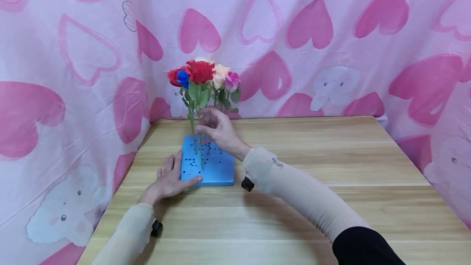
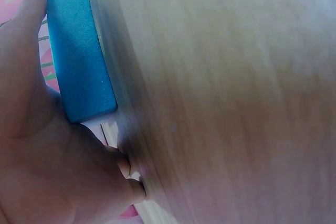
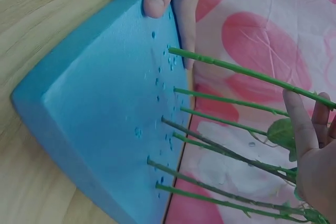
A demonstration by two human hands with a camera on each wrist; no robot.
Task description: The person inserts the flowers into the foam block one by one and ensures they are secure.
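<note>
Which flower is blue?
The small blue flower on the left of the bunch, tucked between the two red ones. The others are red, cream or pink, and it sits lower than the big red flower beside it.

Head view overlooks table (image 1: 331,167); both wrist views closely share foam block (image 3: 100,124)

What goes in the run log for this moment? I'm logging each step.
left hand: steadies blue foam block | right hand: pinches green stem standing in block | table: wooden
</note>
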